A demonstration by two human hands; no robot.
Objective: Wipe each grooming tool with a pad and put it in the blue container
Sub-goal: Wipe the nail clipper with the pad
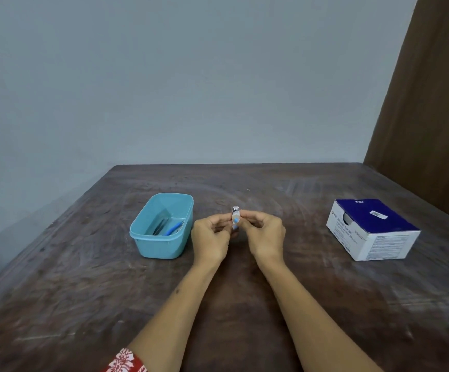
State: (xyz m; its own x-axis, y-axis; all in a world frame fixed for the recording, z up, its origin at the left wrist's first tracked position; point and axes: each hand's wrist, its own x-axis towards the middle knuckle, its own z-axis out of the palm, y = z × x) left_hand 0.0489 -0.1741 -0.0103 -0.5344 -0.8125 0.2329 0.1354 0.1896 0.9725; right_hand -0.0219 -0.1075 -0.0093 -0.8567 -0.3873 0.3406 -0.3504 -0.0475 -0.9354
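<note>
A small metal grooming tool with blue on it, seemingly a nail clipper (235,214), is held above the middle of the table between both hands. My left hand (210,238) pinches it from the left. My right hand (264,235) pinches it from the right, fingers curled; a pad at the fingertips cannot be made out clearly. The blue container (164,247) stands just left of my left hand. Inside it lie dark tweezers (161,226) and a blue-handled tool (174,228).
A white and dark blue box of alcohol swabs (372,229) sits at the right of the brown wooden table (83,291). A grey wall rises behind the table, and a brown panel stands at the far right.
</note>
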